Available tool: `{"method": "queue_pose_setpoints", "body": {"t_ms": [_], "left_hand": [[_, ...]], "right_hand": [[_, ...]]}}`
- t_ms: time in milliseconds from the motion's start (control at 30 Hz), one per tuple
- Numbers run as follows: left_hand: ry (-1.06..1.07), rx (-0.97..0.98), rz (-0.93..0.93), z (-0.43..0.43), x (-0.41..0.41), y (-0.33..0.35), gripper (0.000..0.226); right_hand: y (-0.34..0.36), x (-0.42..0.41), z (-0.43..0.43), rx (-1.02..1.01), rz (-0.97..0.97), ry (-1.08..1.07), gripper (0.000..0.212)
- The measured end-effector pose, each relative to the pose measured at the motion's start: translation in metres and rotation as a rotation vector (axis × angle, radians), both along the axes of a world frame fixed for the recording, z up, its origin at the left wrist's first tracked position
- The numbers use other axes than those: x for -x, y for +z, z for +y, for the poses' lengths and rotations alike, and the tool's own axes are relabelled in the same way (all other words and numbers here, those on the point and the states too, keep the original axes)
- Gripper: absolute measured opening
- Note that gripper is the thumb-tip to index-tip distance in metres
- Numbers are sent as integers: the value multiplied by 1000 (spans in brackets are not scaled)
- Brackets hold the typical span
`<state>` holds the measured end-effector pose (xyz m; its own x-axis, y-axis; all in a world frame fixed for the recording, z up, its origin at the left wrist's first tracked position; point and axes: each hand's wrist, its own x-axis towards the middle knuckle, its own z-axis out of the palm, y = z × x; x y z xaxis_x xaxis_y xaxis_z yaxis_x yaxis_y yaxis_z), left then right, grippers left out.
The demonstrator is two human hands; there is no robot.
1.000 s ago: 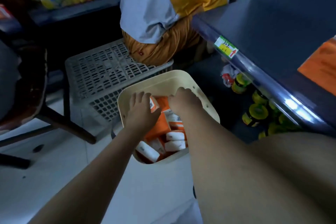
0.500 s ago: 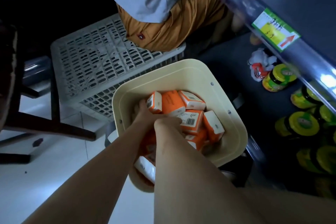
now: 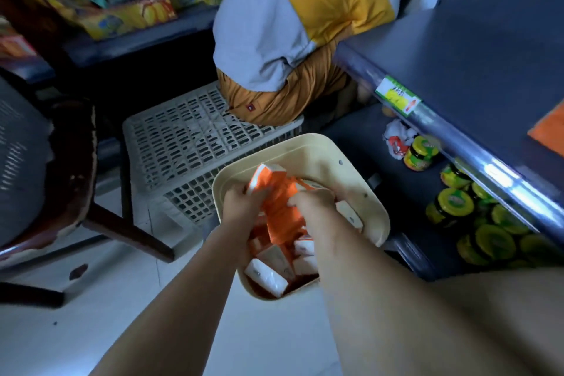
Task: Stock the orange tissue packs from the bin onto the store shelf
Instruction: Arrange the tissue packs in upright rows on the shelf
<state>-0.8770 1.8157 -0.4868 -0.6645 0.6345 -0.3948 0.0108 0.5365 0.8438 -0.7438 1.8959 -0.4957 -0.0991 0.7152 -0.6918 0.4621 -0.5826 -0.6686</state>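
Left hand (image 3: 241,207) and right hand (image 3: 311,207) both grip one bundle of orange tissue packs (image 3: 279,207) above the cream bin (image 3: 378,217), beside the shelf edge (image 3: 451,131).

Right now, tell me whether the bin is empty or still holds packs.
Not empty. The cream bin still holds loose orange tissue packs under the bunch that the left hand and right hand grip.

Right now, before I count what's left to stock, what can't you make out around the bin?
Head view only:
- Packs in the bin: the hands and forearms cover most.
- Lifted orange packs: motion blur, so their number is unclear; left hand and right hand cover their sides.
- Shelf: cut off by the right edge.
- Price tag: print too small.
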Motion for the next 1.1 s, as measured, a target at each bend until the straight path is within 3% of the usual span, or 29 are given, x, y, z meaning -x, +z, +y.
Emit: {"method": "queue_pose_setpoints", "body": {"t_ms": [167, 200, 300, 367, 467, 567, 633, 767, 1000, 1100], "left_hand": [[-69, -124, -22, -14, -20, 72, 41], [-81, -152, -22, -13, -28, 90, 39], [-161, -250, -3, -4, -58, 138, 27], [-202, -327, 27, 5, -78, 167, 22], [-291, -459, 56, 16, -113, 210, 23], [-536, -637, 54, 21, -155, 247, 33], [-702, -705, 63, 22, -187, 265, 38], [-869, -745, 9, 26, -250, 290, 37], [-812, -649, -305, 37, -322, 267, 26], [-795, -652, -278, 50, -327, 262, 29]], "right_hand": [[101, -53, 2, -267, 128, -66, 36], [116, -68, 2, -313, 159, -91, 39], [164, -111, 1, -466, 189, -117, 79], [198, -137, 1, -580, 185, -112, 84], [255, -183, -11, -786, 149, -35, 73], [292, -248, -33, -918, 125, -58, 51], [305, -294, -50, -960, 119, -97, 44], [317, -365, -87, -1037, 20, -161, 49], [278, -433, -127, -1099, -43, -405, 44], [264, -441, -126, -1114, -156, -409, 41]]}}
